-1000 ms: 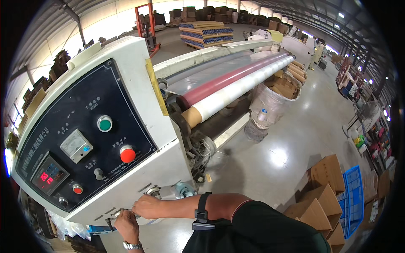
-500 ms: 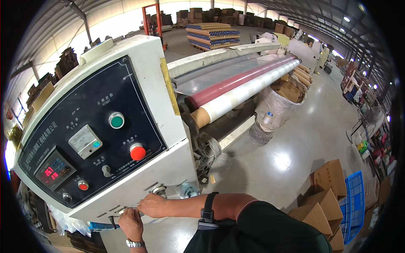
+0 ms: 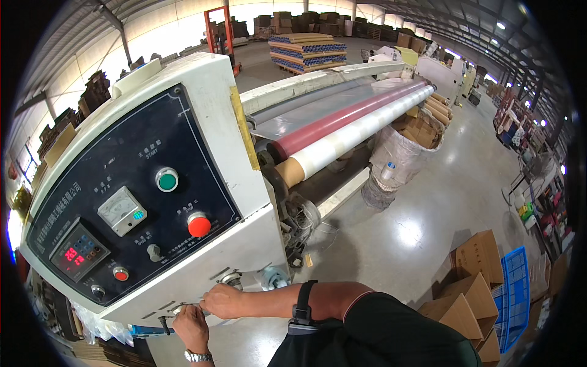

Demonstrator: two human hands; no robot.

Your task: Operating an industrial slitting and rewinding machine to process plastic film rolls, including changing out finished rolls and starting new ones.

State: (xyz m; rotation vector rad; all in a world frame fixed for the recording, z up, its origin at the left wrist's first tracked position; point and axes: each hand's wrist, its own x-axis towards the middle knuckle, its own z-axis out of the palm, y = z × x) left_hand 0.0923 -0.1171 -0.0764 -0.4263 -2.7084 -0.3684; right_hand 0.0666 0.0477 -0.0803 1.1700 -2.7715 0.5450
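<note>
A white machine cabinet [image 3: 244, 238] carries a black control panel [image 3: 128, 196] with a green button [image 3: 166, 180], a red button [image 3: 199, 224], a small meter [image 3: 122, 211] and a red digit display [image 3: 79, 251]. My left hand [image 3: 191, 327], with a silver watch on its wrist, is curled on a small black handle [image 3: 164, 322] under the cabinet's lower edge. My right hand [image 3: 221, 301], with a black strap on its wrist, pinches a small metal fitting [image 3: 183, 309] right beside it. Round metal knobs [image 3: 272, 276] sit just to the right.
Behind the cabinet lie long rollers: a dark red one [image 3: 348, 119] and a white film roll [image 3: 361, 137]. A bagged bin of cardboard tubes [image 3: 403, 144] stands on the shiny floor. Cardboard boxes [image 3: 477, 263] and a blue crate [image 3: 516, 293] are at the lower right, stacked pallets [image 3: 309, 52] far back.
My head has shifted a little, so the cabinet sits slightly differently in view. Both hands stay at the same spot under the panel.
</note>
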